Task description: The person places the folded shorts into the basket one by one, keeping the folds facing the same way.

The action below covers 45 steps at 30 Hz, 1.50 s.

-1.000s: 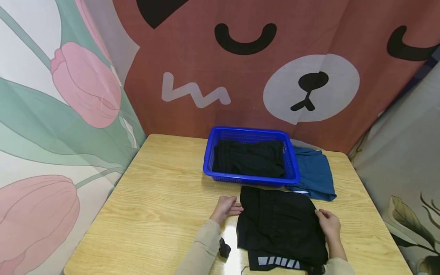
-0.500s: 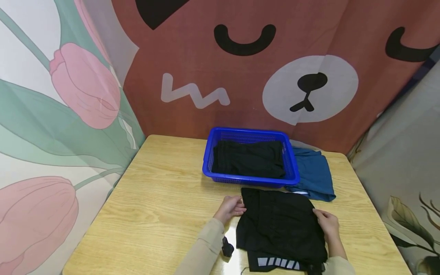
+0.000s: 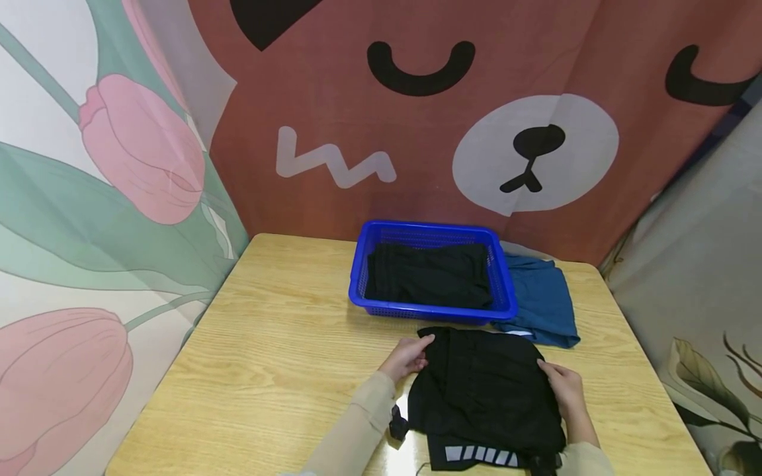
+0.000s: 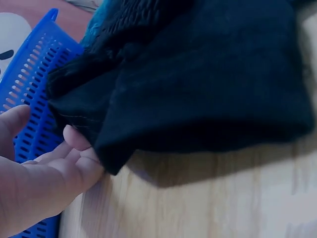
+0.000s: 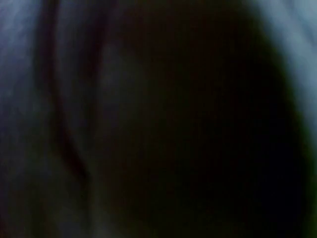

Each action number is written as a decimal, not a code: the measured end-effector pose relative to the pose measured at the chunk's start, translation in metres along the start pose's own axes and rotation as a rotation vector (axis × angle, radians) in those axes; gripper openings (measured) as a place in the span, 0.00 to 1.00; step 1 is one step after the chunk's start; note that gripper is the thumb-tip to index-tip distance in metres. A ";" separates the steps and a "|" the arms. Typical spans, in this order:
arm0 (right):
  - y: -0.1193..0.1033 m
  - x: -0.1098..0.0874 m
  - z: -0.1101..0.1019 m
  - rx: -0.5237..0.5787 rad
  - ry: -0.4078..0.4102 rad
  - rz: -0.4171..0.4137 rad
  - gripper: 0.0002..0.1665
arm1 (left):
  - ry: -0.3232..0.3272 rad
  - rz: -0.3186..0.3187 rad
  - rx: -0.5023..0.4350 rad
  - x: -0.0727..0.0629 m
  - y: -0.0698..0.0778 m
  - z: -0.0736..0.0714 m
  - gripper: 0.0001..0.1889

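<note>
A folded black garment (image 3: 488,390) lies on the table in front of the basket, with white slanted bars along its near edge. Gathered, elastic-looking cloth shows on the garment (image 4: 198,84) in the left wrist view. At its far left corner is my left hand (image 3: 407,357), fingers at the cloth's edge and thumb over it from above. In the left wrist view the thumb of the left hand (image 4: 49,173) stands apart from the fingers. My right hand (image 3: 565,390) pinches the garment's right edge between thumb and fingers. The right wrist view is dark and blurred.
A blue plastic basket (image 3: 355,277) stands behind the garment, holding folded black cloth (image 3: 428,274). Folded blue cloth (image 3: 542,297) lies beside the basket on the right. Bare wooden table (image 3: 250,370) extends to the left. A printed curtain (image 3: 333,218) hangs along the back.
My left hand has moved right and slightly forward, from beside the garment to its corner, thumb now over the edge. The right hand has shifted slightly left, still pinching the cloth.
</note>
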State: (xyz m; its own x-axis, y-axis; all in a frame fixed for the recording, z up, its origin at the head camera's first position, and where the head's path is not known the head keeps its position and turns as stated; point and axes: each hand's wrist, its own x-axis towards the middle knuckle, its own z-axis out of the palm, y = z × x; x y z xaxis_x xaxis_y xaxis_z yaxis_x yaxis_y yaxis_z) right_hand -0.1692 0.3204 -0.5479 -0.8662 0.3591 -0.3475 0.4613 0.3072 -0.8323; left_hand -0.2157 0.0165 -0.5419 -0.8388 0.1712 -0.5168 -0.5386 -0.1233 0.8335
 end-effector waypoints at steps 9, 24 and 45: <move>-0.010 -0.004 0.002 0.009 -0.106 -0.012 0.46 | -0.069 0.052 0.014 0.009 -0.004 0.004 0.18; -0.011 -0.002 0.009 0.069 -0.269 0.049 0.46 | -0.304 0.043 -0.025 0.005 -0.007 0.010 0.11; -0.009 -0.006 0.019 0.140 -0.222 -0.128 0.28 | -0.421 0.079 0.078 0.000 -0.010 0.014 0.14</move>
State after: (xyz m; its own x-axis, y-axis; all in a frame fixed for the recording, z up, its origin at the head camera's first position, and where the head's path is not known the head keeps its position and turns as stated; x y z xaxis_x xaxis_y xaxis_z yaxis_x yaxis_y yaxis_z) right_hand -0.1718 0.2984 -0.5464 -0.9437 0.1186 -0.3089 0.3277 0.2071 -0.9218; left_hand -0.2090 0.0313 -0.5479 -0.7631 0.5501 -0.3391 -0.4528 -0.0808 0.8879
